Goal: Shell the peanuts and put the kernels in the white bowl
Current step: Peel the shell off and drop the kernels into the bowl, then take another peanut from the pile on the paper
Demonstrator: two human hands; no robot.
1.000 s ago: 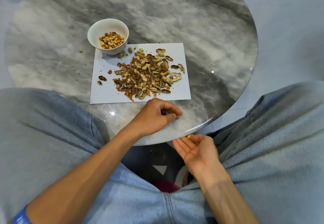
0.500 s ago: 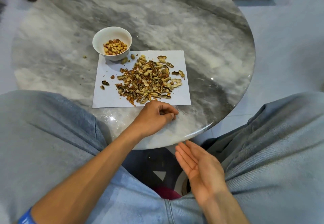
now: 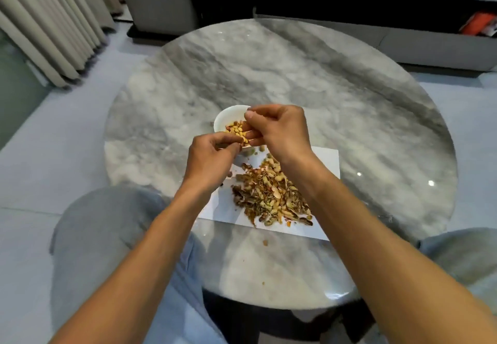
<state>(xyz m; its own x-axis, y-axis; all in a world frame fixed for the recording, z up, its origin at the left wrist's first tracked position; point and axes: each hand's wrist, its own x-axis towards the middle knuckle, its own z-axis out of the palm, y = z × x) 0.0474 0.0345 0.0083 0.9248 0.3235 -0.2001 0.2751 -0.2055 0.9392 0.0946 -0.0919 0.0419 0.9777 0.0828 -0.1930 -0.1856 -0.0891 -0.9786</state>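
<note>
A white bowl with several yellow kernels stands on the round marble table, just beyond a white paper sheet. Both hands meet right above the bowl's near rim. My left hand has its fingers curled and its fingertips pinch a small peanut piece that is mostly hidden. My right hand reaches over the bowl from the right, fingers curled against the left fingertips on the same piece, thumb raised. A heap of broken peanut shells lies on the paper under my right wrist.
The marble table has bare room behind and to the right of the bowl. A loose shell crumb lies near the front edge. My knees flank the table. A low cabinet and curtains stand behind.
Both hands rose from the table's near edge to the bowl. The right hand was open, palm up, below the edge; it is curled now. The view tilted up and shows the room.
</note>
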